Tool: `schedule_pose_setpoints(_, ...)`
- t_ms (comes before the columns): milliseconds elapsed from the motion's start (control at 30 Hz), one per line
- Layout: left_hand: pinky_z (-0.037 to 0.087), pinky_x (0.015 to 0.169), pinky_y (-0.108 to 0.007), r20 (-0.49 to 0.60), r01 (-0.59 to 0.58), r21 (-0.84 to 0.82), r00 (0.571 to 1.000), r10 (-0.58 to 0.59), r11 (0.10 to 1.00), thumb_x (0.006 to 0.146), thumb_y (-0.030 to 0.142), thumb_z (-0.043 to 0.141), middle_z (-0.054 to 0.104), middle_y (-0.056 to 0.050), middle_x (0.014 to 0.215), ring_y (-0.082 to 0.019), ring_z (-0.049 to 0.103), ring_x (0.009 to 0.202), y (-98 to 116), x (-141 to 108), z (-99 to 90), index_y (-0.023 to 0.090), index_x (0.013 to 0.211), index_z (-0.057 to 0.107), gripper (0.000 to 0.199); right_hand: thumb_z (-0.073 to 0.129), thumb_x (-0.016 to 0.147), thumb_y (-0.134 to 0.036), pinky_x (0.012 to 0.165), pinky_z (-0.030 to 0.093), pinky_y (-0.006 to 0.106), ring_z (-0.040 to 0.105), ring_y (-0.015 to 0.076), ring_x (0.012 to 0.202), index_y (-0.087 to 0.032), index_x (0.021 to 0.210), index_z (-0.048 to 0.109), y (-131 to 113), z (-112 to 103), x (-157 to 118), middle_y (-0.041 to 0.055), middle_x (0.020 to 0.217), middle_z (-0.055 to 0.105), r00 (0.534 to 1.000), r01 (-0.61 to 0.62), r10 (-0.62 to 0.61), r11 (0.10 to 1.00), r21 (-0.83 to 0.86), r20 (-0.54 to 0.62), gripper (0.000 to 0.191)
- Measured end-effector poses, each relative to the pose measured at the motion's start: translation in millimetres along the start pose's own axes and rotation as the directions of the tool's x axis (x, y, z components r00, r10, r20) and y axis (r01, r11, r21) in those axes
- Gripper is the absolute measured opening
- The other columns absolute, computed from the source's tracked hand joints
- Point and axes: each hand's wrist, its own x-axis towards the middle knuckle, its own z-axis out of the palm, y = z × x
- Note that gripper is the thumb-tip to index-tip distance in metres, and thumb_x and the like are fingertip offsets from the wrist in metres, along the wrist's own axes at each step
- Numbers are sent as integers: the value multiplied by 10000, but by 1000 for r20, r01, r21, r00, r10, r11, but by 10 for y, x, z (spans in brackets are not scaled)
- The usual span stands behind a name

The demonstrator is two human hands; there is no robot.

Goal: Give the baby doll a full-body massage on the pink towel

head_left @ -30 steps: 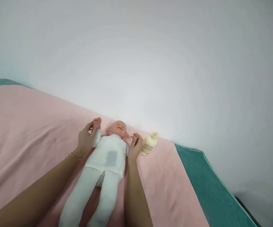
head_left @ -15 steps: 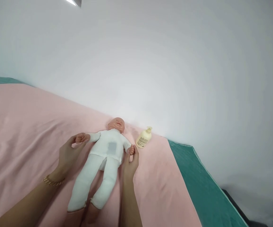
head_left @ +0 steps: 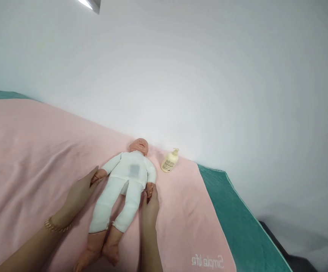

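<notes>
On its back lies a baby doll point(head_left: 126, 173) in white cloth, with bare plastic head, hands and feet. A grey patch marks its chest. My left hand point(head_left: 81, 190), with a beaded bracelet on the wrist, has its fingers round the doll's hand at the left of the picture. The doll's other hand is pinched between the fingers and thumb of my right hand point(head_left: 151, 204), beside the doll's hip. Both of the doll's arms point down along its body. Right of the doll's head stands a pale yellow pump bottle point(head_left: 170, 161), touched by neither hand.
A pink sheet point(head_left: 186, 211) with white lettering near its lower right corner lies under the doll. Green cloth point(head_left: 223, 200) shows at the right and far left. Behind rises a white wall point(head_left: 164, 75). Something dark point(head_left: 283, 245) is at the lower right.
Both my hands have moved down and inward with the doll's hands, so its arms have gone from spread outward to lowered by its sides. The camera view has shifted slightly.
</notes>
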Motion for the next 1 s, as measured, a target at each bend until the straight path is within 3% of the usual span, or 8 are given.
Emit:
schedule_pose_setpoints(100, 484, 928, -435, -74, 48, -32, 996, -51, 998, 912, 471, 468, 616, -134, 1332, -363, 599, 1185, -92, 99, -59, 229, 1516, 337, 663, 492, 887, -412, 878, 501, 320, 651, 255, 1088, -144, 1329, 559, -35, -146, 123, 146, 1214, 675, 988, -145, 151, 981, 131, -42, 521)
schedule_pose_setpoints(200, 519, 864, -408, -121, 90, -180, 986, -113, 980, 877, 509, 540, 655, -119, 1267, -327, 671, 1055, -120, 241, -182, 219, 1476, 388, 683, 546, 843, -453, 812, 510, 316, 670, 256, 1018, -156, 1297, 573, 47, -335, 354, 136, 1157, 697, 961, -234, 255, 956, 177, -105, 543)
schedule_pose_setpoints(267, 537, 786, -380, -114, 116, -308, 981, -158, 944, 838, 532, 596, 697, -102, 1167, -298, 708, 913, -95, 348, -261, 198, 1386, 490, 651, 600, 793, -483, 733, 516, 313, 685, 247, 894, -161, 1154, 643, 128, -442, 542, 117, 1038, 725, 958, -249, 270, 950, 188, -97, 486)
schedule_pose_setpoints(367, 530, 749, -361, -141, 120, -424, 970, -196, 898, 799, 520, 652, 735, -77, 990, -289, 694, 875, -30, 520, -343, 165, 1138, 659, 490, 611, 773, -499, 594, 497, 296, 650, 209, 687, -161, 901, 666, 213, -526, 819, 82, 823, 716, 966, -225, 250, 938, 265, -65, 365)
schedule_pose_setpoints(500, 511, 664, -306, -151, 122, -559, 958, -245, 820, 802, 464, 664, 722, -59, 874, -245, 649, 831, 0, 765, -370, 148, 1018, 702, 384, 593, 785, -487, 507, 444, 278, 557, 159, 548, -154, 823, 641, 267, -494, 1104, 43, 698, 660, 964, -218, 255, 925, 312, -82, 338)
schedule_pose_setpoints(733, 498, 590, -242, -97, 99, -639, 974, -207, 763, 831, 471, 658, 691, -31, 825, -185, 607, 758, -91, 958, -336, 155, 999, 708, 361, 528, 802, -619, 510, 394, 276, 525, 160, 544, -172, 759, 618, 445, -327, 1240, 25, 641, 635, 944, -207, 267, 936, 286, -192, 458)
schedule_pose_setpoints(867, 540, 629, -243, -42, 123, -751, 972, -233, 648, 894, 400, 621, 710, -69, 948, -186, 645, 809, -69, 935, -343, 132, 1127, 683, 360, 485, 819, -631, 485, 386, 270, 511, 145, 512, -156, 829, 646, 498, -308, 1227, 48, 696, 666, 937, -206, 276, 932, 299, -215, 501)
schedule_pose_setpoints(1000, 581, 732, -259, 35, 167, -840, 966, -255, 517, 960, 313, 552, 695, -96, 1116, -190, 669, 920, -60, 940, -342, 137, 1282, 609, 371, 496, 806, -624, 499, 415, 256, 561, 149, 591, -141, 990, 658, 525, -321, 1233, 93, 875, 700, 935, -206, 285, 921, 330, -210, 542)
